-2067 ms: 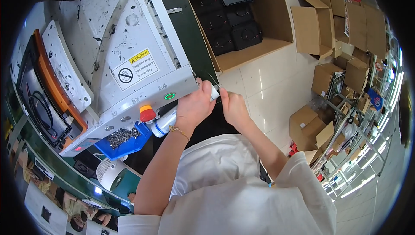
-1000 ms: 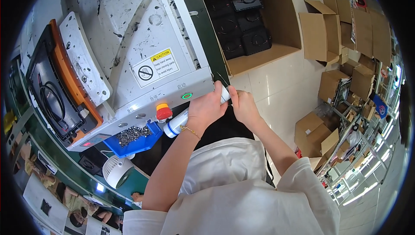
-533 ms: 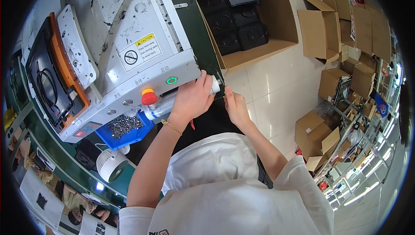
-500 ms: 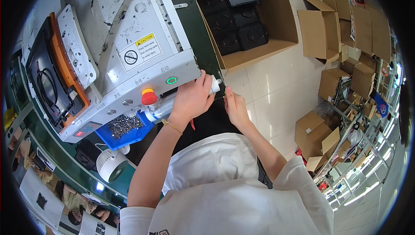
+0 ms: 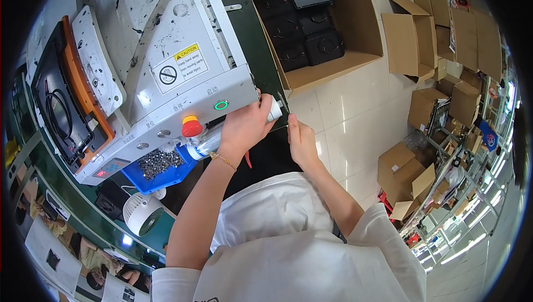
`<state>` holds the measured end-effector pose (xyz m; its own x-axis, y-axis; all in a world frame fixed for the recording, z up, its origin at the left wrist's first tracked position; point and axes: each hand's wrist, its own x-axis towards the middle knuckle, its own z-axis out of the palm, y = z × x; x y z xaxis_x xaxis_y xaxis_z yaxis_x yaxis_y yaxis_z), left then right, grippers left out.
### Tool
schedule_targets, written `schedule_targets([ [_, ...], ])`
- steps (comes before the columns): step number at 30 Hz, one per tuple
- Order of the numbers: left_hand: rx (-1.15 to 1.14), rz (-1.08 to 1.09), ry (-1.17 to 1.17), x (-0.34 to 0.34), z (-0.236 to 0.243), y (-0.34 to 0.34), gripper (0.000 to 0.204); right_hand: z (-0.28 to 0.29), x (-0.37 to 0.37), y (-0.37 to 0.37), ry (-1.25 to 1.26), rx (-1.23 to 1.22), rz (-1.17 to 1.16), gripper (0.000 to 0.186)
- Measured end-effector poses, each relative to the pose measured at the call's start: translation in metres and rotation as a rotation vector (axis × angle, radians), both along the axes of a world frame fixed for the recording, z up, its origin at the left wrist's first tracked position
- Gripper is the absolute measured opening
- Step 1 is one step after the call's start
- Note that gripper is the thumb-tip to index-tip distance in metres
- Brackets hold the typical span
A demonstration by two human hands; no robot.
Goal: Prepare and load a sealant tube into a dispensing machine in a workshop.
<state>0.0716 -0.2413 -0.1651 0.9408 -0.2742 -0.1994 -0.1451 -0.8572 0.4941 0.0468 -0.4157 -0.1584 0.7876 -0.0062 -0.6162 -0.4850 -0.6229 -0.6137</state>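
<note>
My left hand (image 5: 246, 121) grips a white tube (image 5: 205, 142) with a blue ring, lying slantwise along the front of the grey machine (image 5: 139, 52). My right hand (image 5: 300, 140), fingers closed, is just right of the tube's nozzle end, on something thin and small that I cannot make out. A small red piece (image 5: 249, 160) shows below my left hand. On the machine's front are a red mushroom button (image 5: 192, 128) and a green-lit button (image 5: 221, 105). A blue bin (image 5: 141, 184) of small metal parts hangs beside the tube's blue-ringed end.
An open cardboard box (image 5: 363, 18) holds several black cases (image 5: 322, 46). Stacked boxes (image 5: 411, 41) and metal shelving (image 5: 461, 174) are at right. An orange-framed part (image 5: 83, 96) lies on the machine. A white fan (image 5: 141, 216) is at lower left, near a seated person (image 5: 100, 271).
The tube's nozzle end now shows between my hands; my right hand has drawn a little away from it and lower. The red piece below my left hand has come into sight.
</note>
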Motion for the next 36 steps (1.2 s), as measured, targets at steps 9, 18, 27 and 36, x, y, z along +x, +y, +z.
schedule_targets([
  [9,0.011,0.005,-0.021,0.0,-0.002,-0.001,0.045,0.008,0.01,0.004,-0.058,-0.139,0.154,0.057],
  [18,0.032,-0.025,-0.061,0.004,-0.001,-0.003,0.046,0.009,0.011,-0.003,0.014,-0.208,0.206,0.056],
  [27,0.005,0.082,0.255,0.008,0.01,-0.006,0.044,0.011,0.018,-0.003,-0.004,-0.194,0.23,0.06],
  [36,-0.025,0.105,0.283,0.012,0.012,-0.006,0.042,0.01,0.026,0.001,0.012,-0.178,0.258,0.062],
])
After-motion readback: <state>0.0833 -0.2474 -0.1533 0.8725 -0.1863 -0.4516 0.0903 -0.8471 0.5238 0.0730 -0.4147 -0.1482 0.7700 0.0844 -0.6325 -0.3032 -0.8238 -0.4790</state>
